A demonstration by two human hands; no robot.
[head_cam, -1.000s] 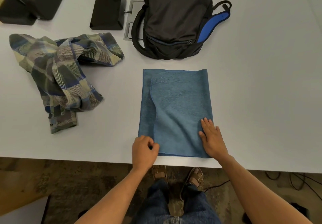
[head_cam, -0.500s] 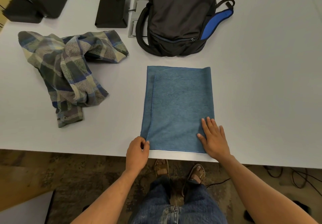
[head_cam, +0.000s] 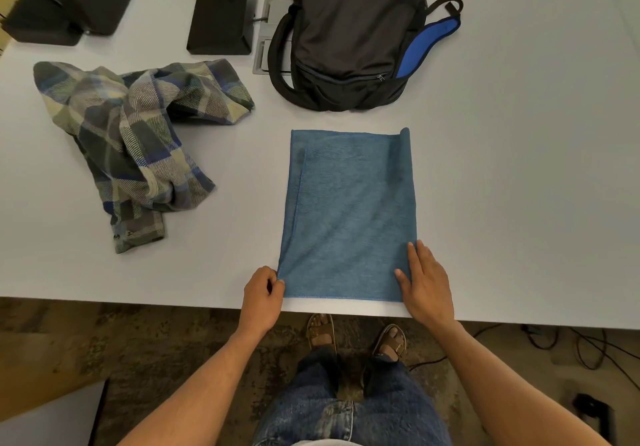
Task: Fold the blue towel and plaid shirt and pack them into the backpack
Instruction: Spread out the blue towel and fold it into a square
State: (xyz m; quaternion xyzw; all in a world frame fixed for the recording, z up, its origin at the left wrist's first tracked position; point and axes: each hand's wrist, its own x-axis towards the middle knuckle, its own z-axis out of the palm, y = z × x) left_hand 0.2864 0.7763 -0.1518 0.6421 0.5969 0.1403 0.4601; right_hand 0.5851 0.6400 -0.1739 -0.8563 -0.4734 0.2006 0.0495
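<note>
1. Now, towel (head_cam: pixel 349 213) is lying flat on the bench (head_cam: pixel 519 185), folded into a tall rectangle, its near edge just short of the bench's front edge.
2. Left hand (head_cam: pixel 262 295) is pinching the towel's near left corner, fingers curled on the cloth.
3. Right hand (head_cam: pixel 426 281) is resting flat on the towel's near right corner, fingers straight and held together, palm pressing down.
4. A narrow strip of the lower layer is showing along the towel's left side; the far right corner is curling up slightly.
5. Shirt (head_cam: pixel 138 144), plaid, is lying crumpled and unfolded on the bench, well apart to the left of the towel.
6. Backpack (head_cam: pixel 353 36), black with a blue-lined strap, is lying beyond the towel, near its far edge but not touching; the front zip is looking closed.
7. Black box (head_cam: pixel 221 17) is sitting just left of the backpack.
</note>
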